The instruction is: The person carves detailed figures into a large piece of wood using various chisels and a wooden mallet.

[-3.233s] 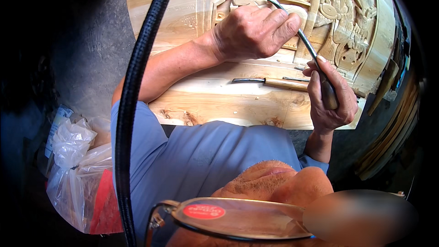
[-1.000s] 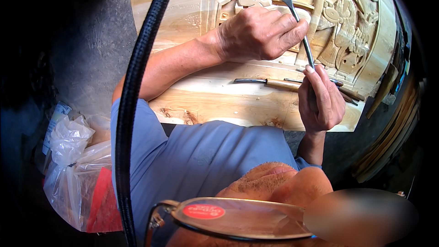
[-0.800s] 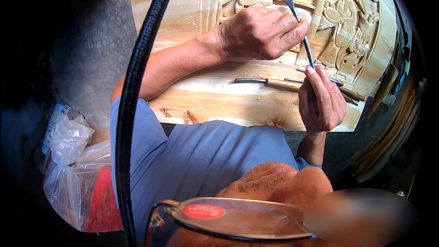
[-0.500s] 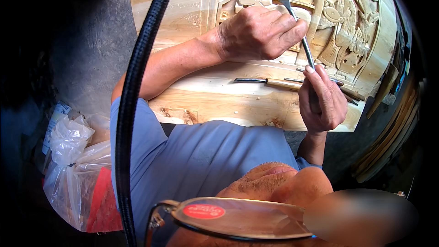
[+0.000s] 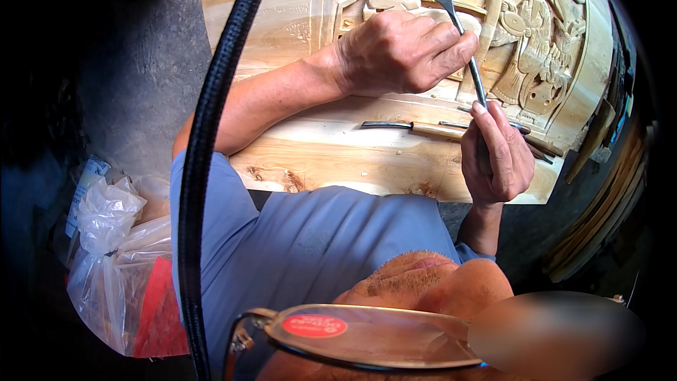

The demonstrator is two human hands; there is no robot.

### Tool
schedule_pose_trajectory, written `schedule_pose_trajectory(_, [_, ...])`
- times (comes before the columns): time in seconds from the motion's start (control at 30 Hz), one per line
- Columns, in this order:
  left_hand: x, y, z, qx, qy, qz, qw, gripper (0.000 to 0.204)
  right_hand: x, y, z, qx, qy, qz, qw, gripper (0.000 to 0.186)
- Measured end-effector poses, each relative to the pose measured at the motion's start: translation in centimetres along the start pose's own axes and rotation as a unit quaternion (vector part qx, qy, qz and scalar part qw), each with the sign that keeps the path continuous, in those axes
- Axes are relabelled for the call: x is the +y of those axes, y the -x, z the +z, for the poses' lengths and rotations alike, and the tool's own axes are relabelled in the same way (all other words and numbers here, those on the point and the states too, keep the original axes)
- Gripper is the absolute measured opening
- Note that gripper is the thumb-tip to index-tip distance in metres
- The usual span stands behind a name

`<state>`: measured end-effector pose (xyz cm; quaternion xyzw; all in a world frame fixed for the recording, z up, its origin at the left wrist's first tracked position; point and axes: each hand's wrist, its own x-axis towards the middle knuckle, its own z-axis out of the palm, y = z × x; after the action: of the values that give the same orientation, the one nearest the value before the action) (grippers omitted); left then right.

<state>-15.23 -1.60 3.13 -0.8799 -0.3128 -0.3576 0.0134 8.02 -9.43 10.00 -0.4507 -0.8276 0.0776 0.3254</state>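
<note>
Chisel's a dark metal one, flat blade flaring at the tip, handle mostly covered up. It's slanted right of centre, tip up and slightly left, can't tell if it's touching the carved panel: pale wood, raised figures, lying across the upper right.

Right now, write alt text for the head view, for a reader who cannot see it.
A person's left hand and right hand hold a slim, dark metal chisel over a pale, carved wooden panel, the left nearer its flared blade. A dark-bladed tool with a pale wooden handle lies on plain wood nearer the person.
</note>
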Motion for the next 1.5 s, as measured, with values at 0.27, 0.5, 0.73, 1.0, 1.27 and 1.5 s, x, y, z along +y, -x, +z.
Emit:
schedule_pose_trajectory(0.27, [-0.2,-0.1,0.2,0.017,-0.005,0.008,1.000,0.035,-0.1,-0.1,0.1,0.000,-0.007,-0.001,1.000,0.039])
schedule_pose_trajectory(0.5, [-0.1,0.3,0.2,0.005,0.008,0.003,1.000,0.034,0.0,0.1,0.0,-0.009,-0.037,0.033,0.999,0.039])
schedule_pose_trajectory(0.73, [0.1,0.2,-0.8,0.027,-0.049,0.010,0.998,0.044,0.5,1.9,-0.9,0.032,-0.214,0.188,0.958,0.034])
schedule_pose_trajectory(1.0, [-1.3,1.1,-1.6,-0.018,-0.172,-0.042,0.984,0.044,2.2,2.7,-3.1,0.151,-0.302,0.299,0.892,0.027])
schedule_pose_trajectory(1.27, [-0.8,1.2,-1.7,-0.011,-0.134,-0.066,0.989,0.038,2.1,2.6,-3.1,0.155,-0.348,0.294,0.877,0.029])
schedule_pose_trajectory(1.5, [-1.1,1.1,-2.6,0.014,-0.038,-0.083,0.996,0.023,3.4,0.8,-4.1,0.185,-0.349,0.237,0.887,0.030])
